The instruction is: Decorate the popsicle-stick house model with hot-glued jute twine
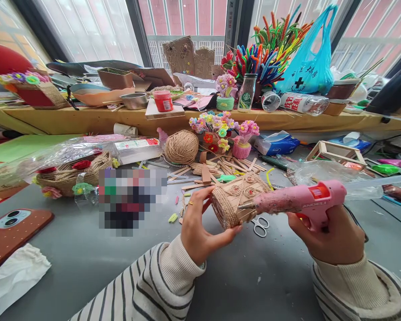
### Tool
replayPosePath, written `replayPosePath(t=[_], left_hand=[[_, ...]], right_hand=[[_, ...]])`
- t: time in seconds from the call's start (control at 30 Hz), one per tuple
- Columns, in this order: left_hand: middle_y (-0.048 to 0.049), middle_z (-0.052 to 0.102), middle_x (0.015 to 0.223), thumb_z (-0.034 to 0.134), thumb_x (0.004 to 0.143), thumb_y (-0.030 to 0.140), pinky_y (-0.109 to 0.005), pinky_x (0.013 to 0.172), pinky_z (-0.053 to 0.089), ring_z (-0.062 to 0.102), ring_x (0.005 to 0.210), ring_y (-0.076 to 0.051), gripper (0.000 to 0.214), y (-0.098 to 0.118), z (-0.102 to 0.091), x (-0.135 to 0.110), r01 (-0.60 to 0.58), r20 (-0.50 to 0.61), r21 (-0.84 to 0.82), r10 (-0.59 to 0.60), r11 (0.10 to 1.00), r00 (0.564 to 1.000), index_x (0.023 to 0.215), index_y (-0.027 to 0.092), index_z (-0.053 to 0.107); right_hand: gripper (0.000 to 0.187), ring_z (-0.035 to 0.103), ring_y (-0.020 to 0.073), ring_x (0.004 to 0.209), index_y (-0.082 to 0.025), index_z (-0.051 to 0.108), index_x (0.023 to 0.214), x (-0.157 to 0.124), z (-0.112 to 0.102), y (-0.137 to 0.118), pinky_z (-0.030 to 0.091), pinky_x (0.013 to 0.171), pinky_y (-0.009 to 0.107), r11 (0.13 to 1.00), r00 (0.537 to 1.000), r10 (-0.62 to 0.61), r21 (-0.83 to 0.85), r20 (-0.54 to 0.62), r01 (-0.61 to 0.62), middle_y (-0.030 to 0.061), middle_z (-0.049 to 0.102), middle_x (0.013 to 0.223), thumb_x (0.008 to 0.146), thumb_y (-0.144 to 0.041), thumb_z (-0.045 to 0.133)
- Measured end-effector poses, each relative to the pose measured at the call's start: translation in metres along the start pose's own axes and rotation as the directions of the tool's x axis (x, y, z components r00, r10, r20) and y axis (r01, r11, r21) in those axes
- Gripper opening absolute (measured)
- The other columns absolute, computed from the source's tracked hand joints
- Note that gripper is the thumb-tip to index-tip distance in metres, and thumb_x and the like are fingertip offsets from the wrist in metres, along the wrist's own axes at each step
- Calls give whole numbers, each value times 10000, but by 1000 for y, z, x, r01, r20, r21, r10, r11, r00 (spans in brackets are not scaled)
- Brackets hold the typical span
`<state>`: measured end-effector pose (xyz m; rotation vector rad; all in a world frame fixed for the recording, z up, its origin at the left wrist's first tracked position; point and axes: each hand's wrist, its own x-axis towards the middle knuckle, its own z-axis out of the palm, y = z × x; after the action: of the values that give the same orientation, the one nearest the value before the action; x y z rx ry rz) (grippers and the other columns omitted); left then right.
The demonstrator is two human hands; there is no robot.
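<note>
My left hand (202, 227) grips the twine-wrapped end of a small craft cup (234, 198), thumb below and fingers above. The cup lies tilted on its side; wooden sticks cover its wall, with twine spirals and small red dots on them. In my right hand (337, 236) is a pink hot glue gun (304, 200), its trigger partly hidden by my fingers. The metal nozzle points left at the cup's side, close to the twine rim; whether it touches I cannot tell. A clear glue stick (381, 180) juts from the gun's back. Small scissors (260, 226) lie just behind.
Behind the cup are loose wooden sticks (205, 171), a twine ball (181, 147) and pipe-cleaner flowers (214, 127). A basket with red roses (73, 178) and a phone (18, 232) lie left. A wooden frame (336, 154) stands right. A crowded shelf (96, 117) runs along the windows.
</note>
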<state>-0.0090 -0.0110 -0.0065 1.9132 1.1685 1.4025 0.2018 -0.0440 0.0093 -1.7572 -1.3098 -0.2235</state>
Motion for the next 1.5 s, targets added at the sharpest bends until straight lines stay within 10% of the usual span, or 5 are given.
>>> replayPosePath(t=[1.5], left_hand=[[-113, 526, 1147, 752, 599, 304, -377, 882, 532, 557, 1048, -219, 661, -2, 0, -1, 2, -8, -7, -2, 1000, 1000, 1160, 177, 428]], right_hand=[[179, 301, 92, 413, -220, 474, 657, 3, 5, 8, 263, 403, 255, 995, 989, -96, -10, -109, 95, -59, 349, 487, 635, -391, 523]])
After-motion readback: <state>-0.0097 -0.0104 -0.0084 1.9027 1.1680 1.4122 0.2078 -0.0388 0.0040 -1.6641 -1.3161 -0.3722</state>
